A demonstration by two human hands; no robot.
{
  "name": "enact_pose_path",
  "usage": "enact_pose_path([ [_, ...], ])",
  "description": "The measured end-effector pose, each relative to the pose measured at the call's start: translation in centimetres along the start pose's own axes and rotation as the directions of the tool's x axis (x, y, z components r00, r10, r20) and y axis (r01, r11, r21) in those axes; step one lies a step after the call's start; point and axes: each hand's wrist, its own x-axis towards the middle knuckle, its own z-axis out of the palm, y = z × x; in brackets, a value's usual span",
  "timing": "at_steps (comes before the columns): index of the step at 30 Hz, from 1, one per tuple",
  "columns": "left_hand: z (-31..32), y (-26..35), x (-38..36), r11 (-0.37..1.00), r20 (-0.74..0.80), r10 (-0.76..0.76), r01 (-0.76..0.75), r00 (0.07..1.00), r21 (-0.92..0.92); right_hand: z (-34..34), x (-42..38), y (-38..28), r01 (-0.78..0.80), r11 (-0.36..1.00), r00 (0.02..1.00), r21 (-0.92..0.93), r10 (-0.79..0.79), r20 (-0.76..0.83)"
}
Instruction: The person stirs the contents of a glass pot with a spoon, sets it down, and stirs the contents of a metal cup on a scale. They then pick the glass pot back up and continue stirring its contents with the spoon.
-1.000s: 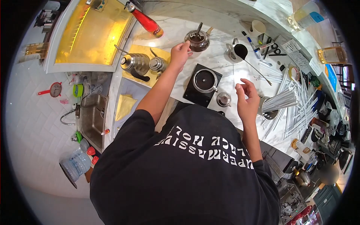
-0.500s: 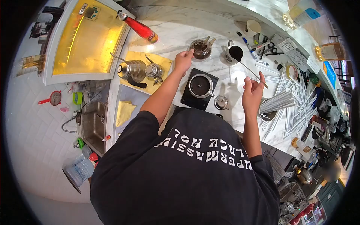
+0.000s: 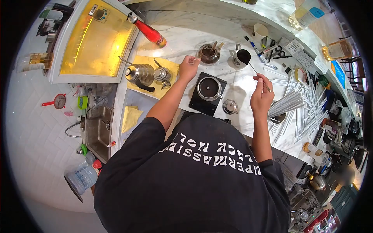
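My left hand (image 3: 189, 66) is closed in a pinch at the near left side of a glass teapot (image 3: 209, 53), whose spoon or stick leans out of the top. My right hand (image 3: 262, 93) grips the long handle of a black ladle (image 3: 244, 56). The ladle's bowl hangs at a metal pitcher (image 3: 237, 60). Between my hands a glass vessel with dark contents (image 3: 209, 88) stands on a black scale (image 3: 197, 105). A small glass pot (image 3: 230, 106) stands right of the scale.
Two metal kettles (image 3: 144, 73) stand on a yellow cloth (image 3: 173, 66) at the left. A red bottle (image 3: 150, 33) lies behind them. White straws (image 3: 289, 105) fill a holder and spread over the counter right of my right hand. A sink (image 3: 98, 130) is far left.
My left hand has shifted slightly down and left, away from the teapot's rim. My right hand's fingers have closed more around the ladle handle. The camera view has moved slightly.
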Motion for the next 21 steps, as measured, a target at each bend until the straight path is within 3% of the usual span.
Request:
enact_pose_path([
  [6, -1.8, -3.0, -3.0, 0.988, -0.013, 0.109, -0.11, 0.994, -0.112, -3.1, -2.4, -3.3, 0.116, 0.991, 0.992, 0.063, -0.113, -0.056],
  [9, -4.1, -3.7, -6.1, 0.956, 0.032, 0.289, -0.29, 0.957, 0.032, -5.1, -4.4, -5.4, 0.207, 0.977, 0.975, 0.052, -0.201, -0.096],
  [12, -5.9, -4.7, -8.8, 0.911, 0.08, 0.406, -0.411, 0.91, 0.048, -6.6, -6.5, -7.3, 0.293, 0.956, 0.955, 0.032, -0.291, -0.054],
  [16, -7.1, -6.4, -10.7, 0.82, 0.138, 0.568, -0.572, 0.812, -0.004, -7.0, -9.5, -11.1, 0.316, 0.945, 0.949, 0.087, -0.316, -0.016],
  [20, -7.7, -7.5, -10.9, 0.782, 0.197, 0.603, -0.622, 0.773, 0.05, -5.8, -12.9, -14.3, 0.211, 0.961, 0.977, 0.177, -0.201, -0.07],
  [21, -7.8, -7.6, -10.7, 0.778, 0.212, 0.603, -0.626, 0.769, 0.059, -5.2, -13.1, -14.4, 0.264, 0.956, 0.964, 0.131, -0.256, -0.07],
])
